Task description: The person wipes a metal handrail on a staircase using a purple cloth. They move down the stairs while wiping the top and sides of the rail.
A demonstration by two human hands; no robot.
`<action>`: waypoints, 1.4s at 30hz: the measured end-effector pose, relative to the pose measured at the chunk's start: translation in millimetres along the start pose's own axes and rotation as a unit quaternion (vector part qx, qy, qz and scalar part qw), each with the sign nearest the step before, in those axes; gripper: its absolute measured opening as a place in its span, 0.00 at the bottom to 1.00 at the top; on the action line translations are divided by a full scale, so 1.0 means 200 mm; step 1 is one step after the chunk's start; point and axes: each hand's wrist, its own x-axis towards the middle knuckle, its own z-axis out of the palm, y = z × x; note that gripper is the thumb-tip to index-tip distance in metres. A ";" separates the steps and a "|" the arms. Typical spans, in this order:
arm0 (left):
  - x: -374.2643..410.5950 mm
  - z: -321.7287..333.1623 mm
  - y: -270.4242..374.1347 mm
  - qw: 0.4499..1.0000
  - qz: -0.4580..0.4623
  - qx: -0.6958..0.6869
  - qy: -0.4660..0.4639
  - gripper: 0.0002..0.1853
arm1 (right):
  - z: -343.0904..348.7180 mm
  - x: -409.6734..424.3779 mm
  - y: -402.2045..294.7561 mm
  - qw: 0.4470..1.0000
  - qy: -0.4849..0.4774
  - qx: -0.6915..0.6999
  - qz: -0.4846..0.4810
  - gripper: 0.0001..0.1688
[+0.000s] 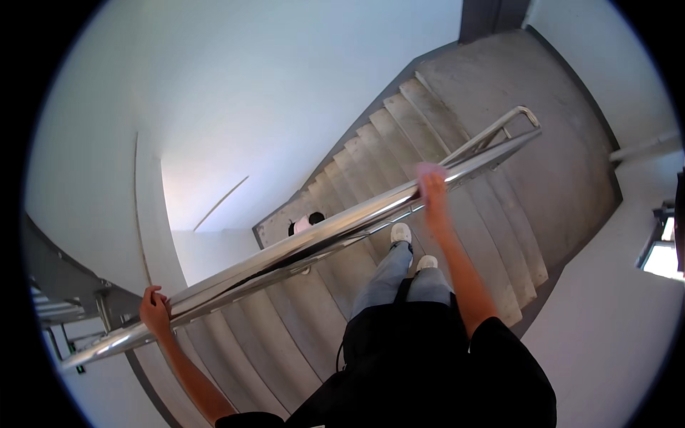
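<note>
A shiny metal stair handrail (pixel 299 243) runs slantwise across the view in front of me. At its left part, my left hand (pixel 155 311) rests against the rail with the fingers bent; whether it grips the tube is unclear. Farther right, my right hand (pixel 431 187) is on the rail with a pink cloth or sponge (pixel 430 172) under or in its fingers, slightly blurred. Below the rail are my feet in white shoes (pixel 401 233) on the concrete steps (pixel 299 310).
Beyond the rail, another flight of steps (pixel 369 152) runs along a white wall (pixel 299 80). A person (pixel 303 224) is partly visible low in the stairwell. The landing (pixel 562 160) lies at the right, near a window (pixel 663 259); a dark door (pixel 489 20) stands at the top.
</note>
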 end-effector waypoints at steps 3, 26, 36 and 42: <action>-0.13 -0.03 -0.10 0.992 -0.120 -0.034 -0.026 0.10 | 0.04 0.06 0.10 0.995 0.076 0.013 0.057 0.33; -0.03 -0.02 0.12 0.995 -0.093 0.016 0.000 0.11 | 0.64 -0.27 -1.48 0.808 -0.442 0.389 0.003 0.09; -0.04 -0.01 0.16 0.996 -0.089 0.003 0.012 0.11 | 0.35 -0.45 0.07 0.701 -0.033 0.472 0.533 0.18; -0.04 -0.03 0.16 0.996 -0.081 0.021 0.019 0.11 | 0.18 -0.23 -0.32 0.420 0.011 0.686 0.594 0.19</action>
